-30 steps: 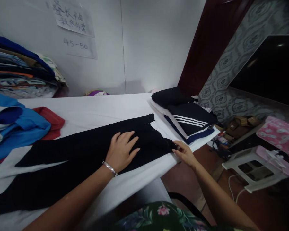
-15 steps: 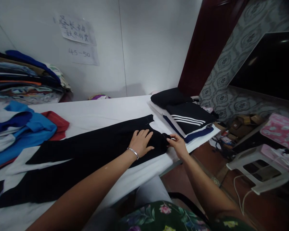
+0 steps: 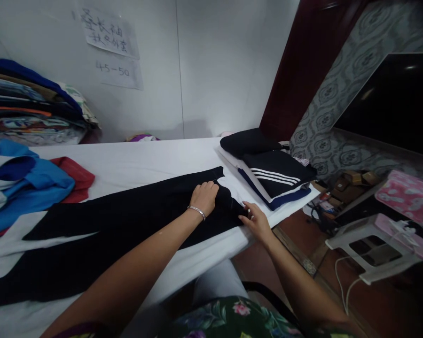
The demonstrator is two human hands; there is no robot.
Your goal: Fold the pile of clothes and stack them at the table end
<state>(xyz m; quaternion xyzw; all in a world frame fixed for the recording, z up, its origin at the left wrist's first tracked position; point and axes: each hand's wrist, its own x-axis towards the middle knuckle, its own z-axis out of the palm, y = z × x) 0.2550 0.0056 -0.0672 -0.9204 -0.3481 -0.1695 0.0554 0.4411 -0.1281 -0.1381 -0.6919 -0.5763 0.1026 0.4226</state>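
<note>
Head cam: black trousers (image 3: 127, 209) lie lengthwise on the white cloth (image 3: 151, 162), waist end to the right. Probably light, floppy and not fragile; I'd take them by the waistband corners. Left hand (image 3: 205, 198) has its fingers curled on the fabric near the waist, can't tell if it's pinching any. Right hand (image 3: 258, 223) is at the near waist corner, thumb and index slightly apart; can't tell how firmly it's got it. Folded stack (image 3: 275, 171) crowds the waist end, blue garment (image 3: 52, 180) sits near the leg ends.
</note>
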